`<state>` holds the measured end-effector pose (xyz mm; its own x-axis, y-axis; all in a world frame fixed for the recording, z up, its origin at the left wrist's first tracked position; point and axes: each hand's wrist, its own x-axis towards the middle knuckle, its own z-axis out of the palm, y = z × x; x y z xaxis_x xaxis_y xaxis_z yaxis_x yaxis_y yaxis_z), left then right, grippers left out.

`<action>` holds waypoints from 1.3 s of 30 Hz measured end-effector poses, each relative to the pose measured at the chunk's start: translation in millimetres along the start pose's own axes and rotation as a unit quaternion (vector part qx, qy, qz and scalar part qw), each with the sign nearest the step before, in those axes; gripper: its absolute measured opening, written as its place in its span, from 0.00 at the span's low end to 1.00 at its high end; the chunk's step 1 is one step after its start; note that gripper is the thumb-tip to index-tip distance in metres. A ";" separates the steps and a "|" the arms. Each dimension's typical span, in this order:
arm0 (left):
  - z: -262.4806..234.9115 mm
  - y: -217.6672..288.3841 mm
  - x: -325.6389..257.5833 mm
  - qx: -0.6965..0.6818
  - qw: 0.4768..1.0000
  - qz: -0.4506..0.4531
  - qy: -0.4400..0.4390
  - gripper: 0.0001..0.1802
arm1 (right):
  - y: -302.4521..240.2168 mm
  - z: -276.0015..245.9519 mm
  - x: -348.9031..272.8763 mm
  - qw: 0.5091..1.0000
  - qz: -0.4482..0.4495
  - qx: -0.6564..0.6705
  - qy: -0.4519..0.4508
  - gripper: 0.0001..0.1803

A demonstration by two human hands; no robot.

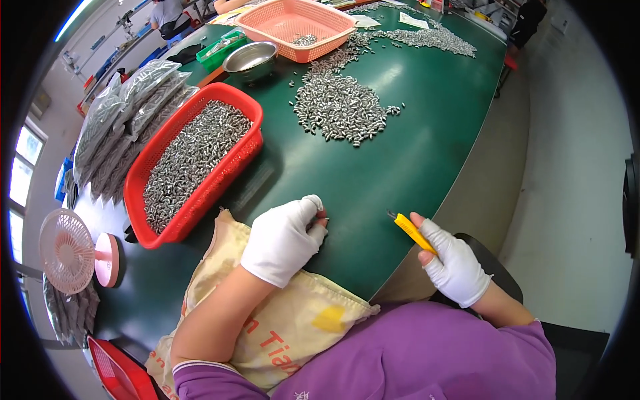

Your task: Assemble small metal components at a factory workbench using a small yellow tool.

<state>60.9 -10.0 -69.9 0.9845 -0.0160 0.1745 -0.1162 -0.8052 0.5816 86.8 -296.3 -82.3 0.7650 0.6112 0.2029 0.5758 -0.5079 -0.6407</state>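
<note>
- Yellow utility knife (412,232) sits in the right hand (457,267), low and right of centre in the frame, past the near edge of the green table (413,153); the gloved fingers are closed round the rear of its handle, thumb laid along the top, with the tip pointing to the upper left.
- Judging by its look, the knife is light, stiff and plastic-bodied; the smooth handle could slip a little in a cotton glove, so the safe hold is the handle's back half, well clear of the small blade end.
- Left hand (283,240), also in a white glove, rests curled at centre frame on the table's near edge, fingertips bunched together; whether it pinches a small piece I cannot tell.
- Under that forearm lies a cream cloth sack (300,323) with red lettering, soft and crumpled, draped from the table toward the purple sleeve.
- Just left of the left hand, a red plastic basket (250,110) is filled with small grey metal pieces (190,160).
- Upper centre, a loose heap of the same pieces (340,107) spreads across the table, well apart from both hands.
- Further up, a pink basket (297,23) and a steel bowl (250,59) stand near each other.
- At far left stand a small pink fan (67,252) and clear bags of parts (127,107).
</note>
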 end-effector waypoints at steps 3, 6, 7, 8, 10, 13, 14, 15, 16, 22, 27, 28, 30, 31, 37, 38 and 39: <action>1.7 6.4 -4.2 -0.021 0.999 0.003 -0.029 0.05 | -16.7 2.8 1.7 0.996 0.020 -0.009 -0.086 0.30; 1.2 11.2 -6.5 -0.039 0.998 -0.012 -0.046 0.06 | -26.0 8.2 4.9 0.995 -0.001 -0.056 -0.086 0.32; 1.2 11.9 -6.4 -0.040 0.998 -0.012 -0.048 0.06 | -28.9 9.4 6.5 0.994 -0.022 -0.077 -0.075 0.33; 1.2 12.4 -6.0 -0.048 0.998 -0.020 -0.046 0.06 | -31.7 9.7 7.6 0.994 -0.021 -0.076 -0.076 0.33; 1.6 12.8 -6.5 -0.057 0.997 -0.028 -0.045 0.06 | -37.1 9.3 9.0 0.988 -0.023 -0.120 -0.098 0.33; 2.5 13.7 -7.7 -0.063 0.997 0.011 -0.038 0.06 | -43.0 10.2 11.1 0.987 -0.029 -0.124 -0.096 0.33; 2.2 14.2 -7.6 -0.056 0.997 -0.001 -0.044 0.06 | -43.9 10.2 11.3 0.987 -0.028 -0.123 -0.097 0.33; 2.3 14.4 -7.3 -0.049 0.997 -0.014 -0.050 0.06 | -44.5 10.2 11.5 0.987 -0.028 -0.126 -0.096 0.32; 2.5 13.4 -7.5 -0.049 0.997 -0.014 -0.051 0.06 | -45.3 10.8 11.7 0.987 -0.029 -0.129 -0.094 0.32; -1.0 13.1 -7.6 -0.094 0.987 -0.087 -0.095 0.06 | -47.2 14.0 14.6 0.985 -0.039 -0.130 -0.103 0.33; -2.4 16.4 -6.9 -0.082 0.987 -0.094 -0.105 0.05 | -49.3 15.1 14.2 0.982 -0.038 -0.145 -0.113 0.34; -2.6 16.7 -6.9 -0.082 0.987 -0.094 -0.106 0.05 | -49.3 15.6 13.9 0.982 -0.041 -0.147 -0.109 0.35; -2.9 17.1 -6.9 -0.083 0.985 -0.098 -0.113 0.05 | -49.8 16.1 13.6 0.983 -0.042 -0.142 -0.107 0.34; -2.8 16.9 -7.2 -0.082 0.985 -0.099 -0.113 0.05 | -49.7 16.5 13.7 0.984 -0.044 -0.138 -0.105 0.34; -2.7 19.5 -6.7 -0.079 0.984 -0.109 -0.114 0.04 | -48.4 14.9 15.8 0.982 -0.048 -0.135 -0.120 0.34; -2.7 20.2 -6.1 -0.077 0.985 -0.110 -0.113 0.04 | -48.7 14.0 16.9 0.982 -0.048 -0.135 -0.121 0.34; -2.7 20.7 -5.4 -0.075 0.985 -0.110 -0.111 0.04 | -49.2 12.5 18.5 0.982 -0.050 -0.131 -0.126 0.33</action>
<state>52.8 -24.9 -56.7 0.9904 0.0067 -0.1382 0.1024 -0.7066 0.7001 69.0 -252.5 -56.3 0.6234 0.7807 0.0438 0.7246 -0.5556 -0.4078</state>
